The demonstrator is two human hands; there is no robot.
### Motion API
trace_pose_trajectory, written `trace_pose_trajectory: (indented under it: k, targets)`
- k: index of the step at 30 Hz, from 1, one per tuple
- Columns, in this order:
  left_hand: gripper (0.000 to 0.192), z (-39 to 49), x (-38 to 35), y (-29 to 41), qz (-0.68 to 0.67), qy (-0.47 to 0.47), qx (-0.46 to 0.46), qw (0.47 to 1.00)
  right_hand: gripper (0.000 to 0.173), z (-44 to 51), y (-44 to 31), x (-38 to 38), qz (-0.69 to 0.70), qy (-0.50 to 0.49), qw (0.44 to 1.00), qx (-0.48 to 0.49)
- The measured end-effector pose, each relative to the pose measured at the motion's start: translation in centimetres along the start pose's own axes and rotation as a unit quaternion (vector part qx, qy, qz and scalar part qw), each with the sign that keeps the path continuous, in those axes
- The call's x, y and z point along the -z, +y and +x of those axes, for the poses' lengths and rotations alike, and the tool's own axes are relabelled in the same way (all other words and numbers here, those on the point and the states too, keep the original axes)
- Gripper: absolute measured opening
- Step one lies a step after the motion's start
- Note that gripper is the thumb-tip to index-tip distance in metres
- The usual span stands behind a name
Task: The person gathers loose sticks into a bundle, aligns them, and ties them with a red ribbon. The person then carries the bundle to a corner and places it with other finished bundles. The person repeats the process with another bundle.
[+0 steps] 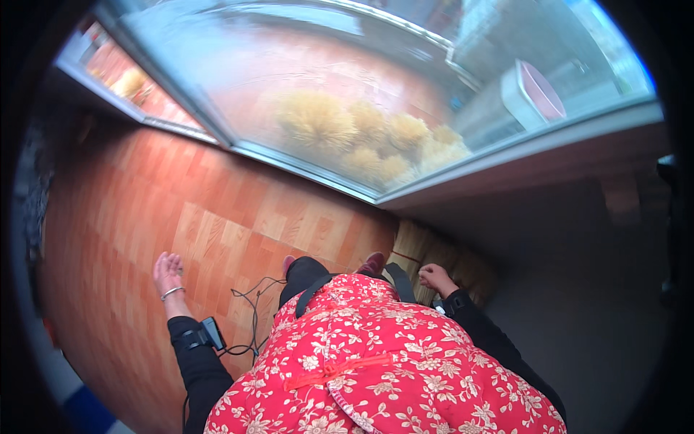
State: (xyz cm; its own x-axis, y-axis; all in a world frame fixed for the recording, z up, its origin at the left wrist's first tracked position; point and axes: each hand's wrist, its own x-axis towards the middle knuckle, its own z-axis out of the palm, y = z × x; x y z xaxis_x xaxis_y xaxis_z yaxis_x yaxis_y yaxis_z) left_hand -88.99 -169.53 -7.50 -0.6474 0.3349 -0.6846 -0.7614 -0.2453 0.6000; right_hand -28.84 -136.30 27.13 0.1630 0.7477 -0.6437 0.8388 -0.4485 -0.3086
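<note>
My left hand (169, 275), a metal bangle at its wrist, hangs over the wood-patterned floor (217, 233) with the palm turned up. Its fingers are slightly apart and bent; I make out nothing held, though a small glint, perhaps a ring, shows at the fingers. On the other side, my right hand (435, 279) is curled beside my hip, with nothing visible in it. Just beyond it, tied bundles of straw-like stalks (412, 244) lie along the wall, partly hidden by the hand and arm. A red floral garment (368, 347) covers my front.
Ahead stands a metal-framed glass door (260, 108), with a gap at its left side. Through the glass appear several round straw tufts (317, 119) and a pale bucket (523, 95). A black cable (255, 309) dangles by my left leg. A dark wall (569, 260) rises at right.
</note>
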Motion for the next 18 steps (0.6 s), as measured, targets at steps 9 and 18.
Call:
trace_pose_trajectory:
  k: [9, 18]
  targets:
    - [0.033, -8.7, 36.1, 15.2, -0.164, 0.422, -0.163, 0.877, 0.031, 5.6, -24.2, -23.9, -0.141, -0.222, 0.932, 0.252]
    - [0.024, -7.3, 42.9, 15.6, -0.299, 0.397, -0.193, 0.846, 0.028, 6.2, -32.7, -36.4, -0.287, -0.337, 0.852, 0.278]
